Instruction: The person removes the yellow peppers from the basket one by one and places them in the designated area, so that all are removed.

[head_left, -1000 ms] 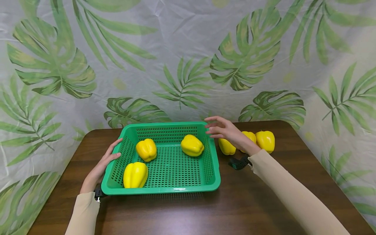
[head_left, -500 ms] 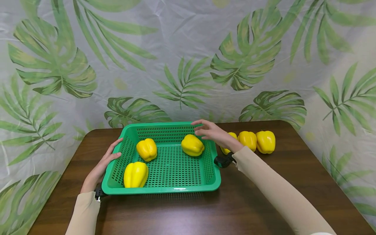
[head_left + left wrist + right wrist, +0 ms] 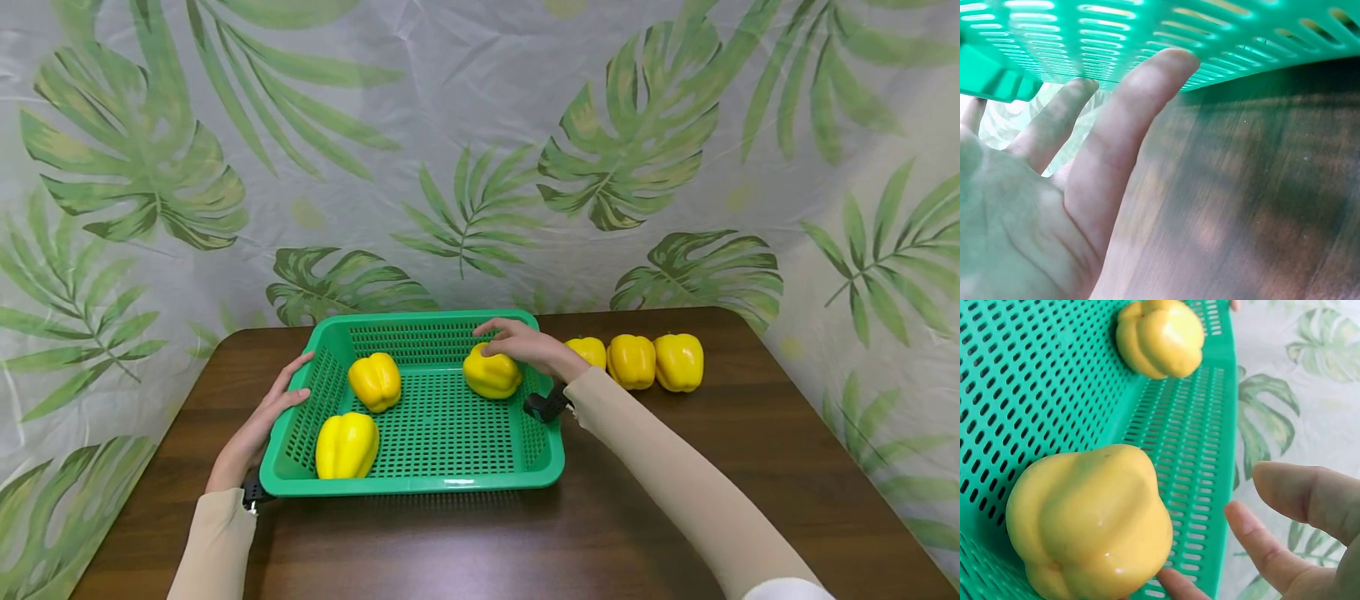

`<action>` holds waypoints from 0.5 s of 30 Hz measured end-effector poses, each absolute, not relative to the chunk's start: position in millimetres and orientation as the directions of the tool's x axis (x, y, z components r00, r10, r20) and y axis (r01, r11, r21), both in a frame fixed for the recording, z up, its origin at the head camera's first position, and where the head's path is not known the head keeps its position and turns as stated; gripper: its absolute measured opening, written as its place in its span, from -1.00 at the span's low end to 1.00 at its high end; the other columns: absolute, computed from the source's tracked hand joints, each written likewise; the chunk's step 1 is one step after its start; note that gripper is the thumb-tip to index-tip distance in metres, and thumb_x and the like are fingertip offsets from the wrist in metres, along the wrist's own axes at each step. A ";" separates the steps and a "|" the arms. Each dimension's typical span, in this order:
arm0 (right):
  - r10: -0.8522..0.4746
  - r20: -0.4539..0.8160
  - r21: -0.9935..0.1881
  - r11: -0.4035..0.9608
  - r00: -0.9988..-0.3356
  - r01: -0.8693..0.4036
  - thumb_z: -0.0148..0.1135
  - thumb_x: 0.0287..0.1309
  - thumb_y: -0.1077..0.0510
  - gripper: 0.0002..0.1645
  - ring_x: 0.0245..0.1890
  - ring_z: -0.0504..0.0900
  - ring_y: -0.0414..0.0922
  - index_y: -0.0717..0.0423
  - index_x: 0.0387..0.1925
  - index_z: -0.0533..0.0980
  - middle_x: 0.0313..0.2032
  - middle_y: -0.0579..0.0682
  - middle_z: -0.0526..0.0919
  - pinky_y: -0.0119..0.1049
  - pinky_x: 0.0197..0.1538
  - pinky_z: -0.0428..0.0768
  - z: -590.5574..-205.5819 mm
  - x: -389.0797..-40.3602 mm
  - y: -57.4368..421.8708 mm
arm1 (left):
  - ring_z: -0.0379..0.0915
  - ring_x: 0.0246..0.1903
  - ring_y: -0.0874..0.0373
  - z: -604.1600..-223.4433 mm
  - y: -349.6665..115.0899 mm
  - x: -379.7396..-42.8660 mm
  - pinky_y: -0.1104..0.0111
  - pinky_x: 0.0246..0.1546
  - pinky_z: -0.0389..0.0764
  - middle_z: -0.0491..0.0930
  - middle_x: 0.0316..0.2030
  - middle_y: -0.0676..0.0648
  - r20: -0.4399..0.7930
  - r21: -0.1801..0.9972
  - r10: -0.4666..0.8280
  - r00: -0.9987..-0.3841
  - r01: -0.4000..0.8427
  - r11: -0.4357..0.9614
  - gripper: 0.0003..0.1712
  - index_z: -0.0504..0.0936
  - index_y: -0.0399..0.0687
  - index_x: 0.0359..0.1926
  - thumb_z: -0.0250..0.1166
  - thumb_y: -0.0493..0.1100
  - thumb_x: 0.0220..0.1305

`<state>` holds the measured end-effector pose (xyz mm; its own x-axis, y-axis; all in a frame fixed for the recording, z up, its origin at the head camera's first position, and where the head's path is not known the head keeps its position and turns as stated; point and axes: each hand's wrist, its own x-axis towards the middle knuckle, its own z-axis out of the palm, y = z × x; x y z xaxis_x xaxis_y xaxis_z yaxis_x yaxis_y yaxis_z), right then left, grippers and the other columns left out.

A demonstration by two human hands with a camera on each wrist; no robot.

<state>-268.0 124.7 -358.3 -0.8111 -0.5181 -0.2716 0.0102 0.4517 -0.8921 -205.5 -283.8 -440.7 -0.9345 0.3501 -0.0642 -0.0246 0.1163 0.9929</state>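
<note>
A green plastic basket (image 3: 412, 487) with slotted walls stands on the table, three yellow bell peppers inside. One bell pepper (image 3: 489, 377) lies at the basket's back right; the others are a left rear pepper (image 3: 375, 383) and a front left pepper (image 3: 347, 447). My right hand (image 3: 522, 343) reaches over the right rim with its fingers spread just above the back right pepper. In the right wrist view a fingertip (image 3: 1179, 584) is right at that pepper's side. My left hand (image 3: 258, 421) rests against the basket's left side, its extended thumb (image 3: 1147, 94) along the outer wall.
Three more yellow bell peppers sit in a row right of the basket: a partly hidden near one (image 3: 588, 351), a middle one (image 3: 632, 362) and an outer one (image 3: 678, 362). A leaf-patterned cloth (image 3: 480, 167) hangs behind the brown wooden table (image 3: 420, 550).
My right hand has moved left and down from beside the basket's right rim to just over the back right pepper. The left hand, basket and peppers have stayed in place.
</note>
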 end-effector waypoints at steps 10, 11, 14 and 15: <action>-0.490 -0.341 -0.860 0.507 -0.803 0.056 0.00 0.34 0.25 -0.45 0.28 0.23 0.12 0.24 0.33 0.24 0.37 0.21 0.10 -0.03 0.23 0.28 -367.3 -272.9 116.8 | 0.30 0.08 0.07 -440.6 -284.0 -206.1 0.19 -0.07 0.53 -0.28 0.42 -0.25 -0.048 0.996 0.368 -0.928 -0.019 0.084 -0.33 -0.20 0.31 0.50 -0.14 -0.07 0.51; -0.486 -0.347 -0.855 0.515 -0.802 0.058 0.00 0.33 0.26 -0.45 0.28 0.22 0.12 0.24 0.33 0.25 0.38 0.20 0.09 -0.03 0.22 0.28 -367.9 -273.1 116.4 | 0.30 0.08 0.07 -440.7 -284.1 -206.1 0.19 -0.07 0.53 -0.28 0.42 -0.25 -0.047 0.996 0.369 -0.928 -0.018 0.083 -0.33 -0.20 0.31 0.50 -0.14 -0.07 0.51; -0.479 -0.361 -0.840 0.540 -0.800 0.056 0.02 0.29 0.31 -0.45 0.24 0.25 0.09 0.23 0.31 0.29 0.38 0.19 0.10 -0.07 0.17 0.32 -371.6 -274.4 114.2 | 0.31 0.07 0.10 -440.8 -284.4 -206.3 0.21 -0.07 0.53 -0.29 0.42 -0.25 -0.045 0.996 0.369 -0.928 -0.015 0.084 -0.33 -0.19 0.31 0.50 -0.14 -0.07 0.51; -0.474 -0.366 -0.834 0.550 -0.801 0.055 0.03 0.27 0.33 -0.45 0.21 0.27 0.08 0.23 0.30 0.31 0.37 0.19 0.11 -0.10 0.13 0.34 -372.5 -274.3 113.1 | 0.31 0.07 0.11 -440.7 -284.6 -206.3 0.21 -0.07 0.53 -0.29 0.42 -0.25 -0.043 0.996 0.368 -0.929 -0.013 0.085 -0.33 -0.19 0.32 0.50 -0.14 -0.07 0.51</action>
<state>-274.3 113.1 -372.5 -0.8005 -0.4745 -0.3661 0.0554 0.5497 -0.8335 -206.3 -284.6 -440.7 -0.9287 0.3684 -0.0433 -0.0126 0.0853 0.9963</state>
